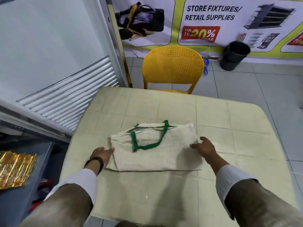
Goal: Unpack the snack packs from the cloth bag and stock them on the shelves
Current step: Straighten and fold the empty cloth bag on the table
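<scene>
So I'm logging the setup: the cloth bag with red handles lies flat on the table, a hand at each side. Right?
Not quite. The head view shows the cloth bag has green handles, not red. The rest holds: it lies flat on the table, with the left hand and right hand at its sides.

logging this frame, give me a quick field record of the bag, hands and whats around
bag: cloth, green handles, lying flat on the table
left hand: open, at the bag's left edge
right hand: open, at the bag's right edge
snack packs: gold, on a shelf at lower left
chair: yellow, behind the table
bin: black, on the floor by the banner
</scene>
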{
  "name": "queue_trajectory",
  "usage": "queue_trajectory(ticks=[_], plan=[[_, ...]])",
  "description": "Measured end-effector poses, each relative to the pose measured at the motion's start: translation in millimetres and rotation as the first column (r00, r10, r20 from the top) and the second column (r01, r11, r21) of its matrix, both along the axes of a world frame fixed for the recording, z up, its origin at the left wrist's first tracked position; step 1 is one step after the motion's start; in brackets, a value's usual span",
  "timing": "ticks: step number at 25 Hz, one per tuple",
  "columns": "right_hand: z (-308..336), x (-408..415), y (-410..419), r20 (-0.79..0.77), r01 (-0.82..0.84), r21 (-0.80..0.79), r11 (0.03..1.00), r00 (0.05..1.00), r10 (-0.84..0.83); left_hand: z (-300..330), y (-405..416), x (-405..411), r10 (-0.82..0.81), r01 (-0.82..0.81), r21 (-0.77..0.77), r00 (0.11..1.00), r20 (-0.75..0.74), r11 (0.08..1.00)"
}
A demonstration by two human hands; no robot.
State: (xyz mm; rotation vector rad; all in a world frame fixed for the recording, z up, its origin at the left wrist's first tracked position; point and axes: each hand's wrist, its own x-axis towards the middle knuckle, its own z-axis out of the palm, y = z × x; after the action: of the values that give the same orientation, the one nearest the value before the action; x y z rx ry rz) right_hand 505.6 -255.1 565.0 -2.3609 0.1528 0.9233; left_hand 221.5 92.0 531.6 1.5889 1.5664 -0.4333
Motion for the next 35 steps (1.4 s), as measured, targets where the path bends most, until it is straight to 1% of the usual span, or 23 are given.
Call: queue_trajectory(ticks=[1, 3, 5, 8, 9, 11, 13, 14, 15, 17, 18, 19, 20, 21, 22, 24, 25, 26, 28, 30, 32, 33, 35], plan=[[-11, -7, 0, -0.004, -0.023, -0.035, 0.999, 1.0, 0.023, -11, -8, -5, 0.03, -0.028, -0.05, 0.999, 0.02, 0.998], [-29, -16, -3, -0.015, -0.048, -0.085, 0.995, 0.999, 0.047, -16, -26, -7, 0.132, -0.119, -0.105, 0.984, 0.123, 0.987], [-37, -21, -6, -0.017, -0.056, -0.119, 0.991, 0.998, 0.055, -12, -40, -6, 0.183, -0.159, -0.124, 0.96, 0.213, 0.979], [-36, -26, -7, -0.033, -0.041, -0.108, 0.993, 0.999, 0.037, 16, -54, 9, 0.334, -0.327, -0.074, 0.894, 0.298, 0.942], [-36, -28, -7, -0.038, -0.046, -0.093, 0.995, 0.998, 0.043, 29, -59, 18, 0.322, -0.336, -0.017, 0.886, 0.333, 0.942], [-34, -32, -9, -0.041, -0.035, -0.064, 0.997, 0.999, 0.032, 58, -83, 43, 0.188, -0.247, 0.108, 0.903, 0.387, 0.963], [-31, -36, -15, -0.043, -0.008, -0.018, 1.0, 0.999, 0.008, 78, -123, 73, 0.001, -0.087, 0.181, 0.902, 0.431, 0.98], [-31, -37, -20, -0.045, 0.009, 0.006, 1.0, 0.999, -0.009, 82, -148, 88, -0.092, 0.0, 0.195, 0.882, 0.463, 0.981], [-33, -37, -26, -0.046, 0.021, 0.024, 0.999, 0.999, -0.02, 84, -172, 102, -0.187, 0.108, 0.183, 0.849, 0.495, 0.977], [-38, -36, -39, -0.06, 0.045, 0.074, 0.996, 0.997, -0.04, 85, -218, 121, -0.316, 0.362, 0.041, 0.746, 0.586, 0.931], [-39, -35, -44, -0.078, 0.078, 0.101, 0.992, 0.994, -0.071, 84, -232, 126, -0.325, 0.444, -0.035, 0.705, 0.63, 0.895], [-41, -34, -49, -0.089, 0.126, 0.127, 0.984, 0.989, -0.116, 82, -237, 128, -0.303, 0.461, -0.084, 0.698, 0.649, 0.883], [-45, -31, -54, -0.095, 0.171, 0.145, 0.975, 0.983, -0.158, 75, -233, 128, -0.252, 0.41, -0.098, 0.715, 0.652, 0.907], [-51, -28, -58, -0.101, 0.201, 0.17, 0.965, 0.977, -0.185, 67, -223, 126, -0.213, 0.327, -0.079, 0.763, 0.611, 0.942], [-56, -25, -61, -0.105, 0.214, 0.174, 0.961, 0.975, -0.198, 58, -209, 122, -0.193, 0.254, -0.044, 0.827, 0.529, 0.966], [-51, -24, -54, -0.114, 0.215, 0.183, 0.959, 0.974, -0.197, 37, -179, 111, -0.214, 0.213, 0.035, 0.931, 0.297, 0.976], [-49, -23, -48, -0.114, 0.198, 0.182, 0.963, 0.977, -0.179, 26, -165, 108, -0.217, 0.217, 0.022, 0.952, 0.216, 0.976], [-47, -21, -40, -0.106, 0.171, 0.159, 0.972, 0.982, -0.155, 15, -154, 109, -0.214, 0.221, -0.016, 0.96, 0.179, 0.975], [-49, -17, -27, -0.052, 0.118, 0.09, 0.989, 0.992, -0.114, -5, -142, 113, -0.182, 0.208, -0.112, 0.961, 0.207, 0.972], [-50, -13, -20, -0.027, 0.103, 0.053, 0.993, 0.994, -0.101, -14, -138, 120, -0.142, 0.201, -0.188, 0.948, 0.284, 0.961], [-48, -17, -25, -0.055, 0.071, 0.08, 0.994, 0.996, -0.067, -15, -144, 122, -0.124, 0.211, -0.225, 0.93, 0.345, 0.951], [-47, -19, -31, -0.053, 0.059, 0.115, 0.992, 0.997, -0.053, -14, -148, 122, -0.127, 0.212, -0.208, 0.924, 0.362, 0.955], [-39, -30, -51, -0.01, 0.096, 0.196, 0.976, 0.995, -0.096, -4, -168, 117, -0.101, 0.191, -0.195, 0.913, 0.394, 0.962]])
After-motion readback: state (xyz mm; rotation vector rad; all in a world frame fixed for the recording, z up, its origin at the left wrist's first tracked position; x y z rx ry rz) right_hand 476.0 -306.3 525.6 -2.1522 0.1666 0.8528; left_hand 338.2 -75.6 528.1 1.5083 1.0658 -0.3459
